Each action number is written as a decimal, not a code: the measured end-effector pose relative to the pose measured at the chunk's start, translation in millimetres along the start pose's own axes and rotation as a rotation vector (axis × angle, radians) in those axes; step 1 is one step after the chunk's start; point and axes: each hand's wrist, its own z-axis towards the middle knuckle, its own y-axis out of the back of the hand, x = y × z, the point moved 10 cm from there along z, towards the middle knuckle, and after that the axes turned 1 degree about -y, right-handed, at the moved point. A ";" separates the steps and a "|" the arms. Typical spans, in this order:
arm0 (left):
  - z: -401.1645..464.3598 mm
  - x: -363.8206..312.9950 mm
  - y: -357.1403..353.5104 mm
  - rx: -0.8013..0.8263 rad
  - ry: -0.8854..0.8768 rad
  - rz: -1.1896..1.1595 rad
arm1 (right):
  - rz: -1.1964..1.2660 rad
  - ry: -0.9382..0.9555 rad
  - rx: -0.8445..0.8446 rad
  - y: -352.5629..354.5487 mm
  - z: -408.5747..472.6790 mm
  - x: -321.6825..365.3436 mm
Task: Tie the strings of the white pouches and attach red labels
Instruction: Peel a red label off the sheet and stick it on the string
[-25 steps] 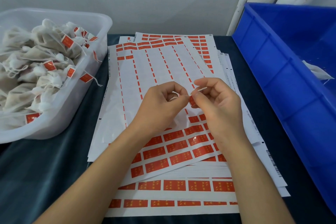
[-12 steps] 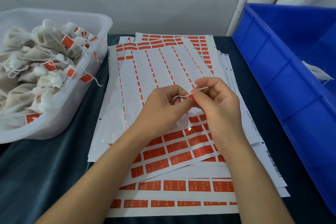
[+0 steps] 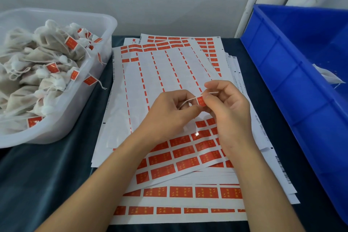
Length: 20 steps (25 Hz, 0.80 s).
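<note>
Both hands pinch a red label onto a white string, mid-frame over the sticker sheets.

L hand (image 3: 169, 113) fingers curled, thumb + index tip clamped on the red label (image 3: 200, 100); R hand (image 3: 226, 107) pinches same label from other side, thin white string (image 3: 190, 99) runs through it, loose end sticks out past R fingers. Pouch itself hidden under the hands, can't tell. Label sheets (image 3: 169, 73) stacked on dark tabletop (image 3: 56, 175), top one mostly peeled, red rows left near the wrists. Clear tub (image 3: 105, 24) at left holds finished white pouches (image 3: 47, 43) w/ red tags. Blue bin (image 3: 282, 66) at right, white bit inside.
</note>
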 end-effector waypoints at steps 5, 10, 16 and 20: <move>-1.1 -0.5 -1.1 0.037 -0.005 -0.022 | -0.060 -0.001 0.018 -2.6 -1.3 -1.7; -1.1 1.3 6.8 -0.041 -0.009 -0.115 | -0.082 0.025 0.014 -1.1 -0.8 0.6; -1.2 3.2 12.6 -0.114 -0.032 -0.102 | -0.073 0.040 0.043 -5.5 -0.9 0.5; -1.5 2.8 11.6 -0.121 -0.029 -0.079 | -0.114 0.069 0.015 -2.3 -0.6 2.1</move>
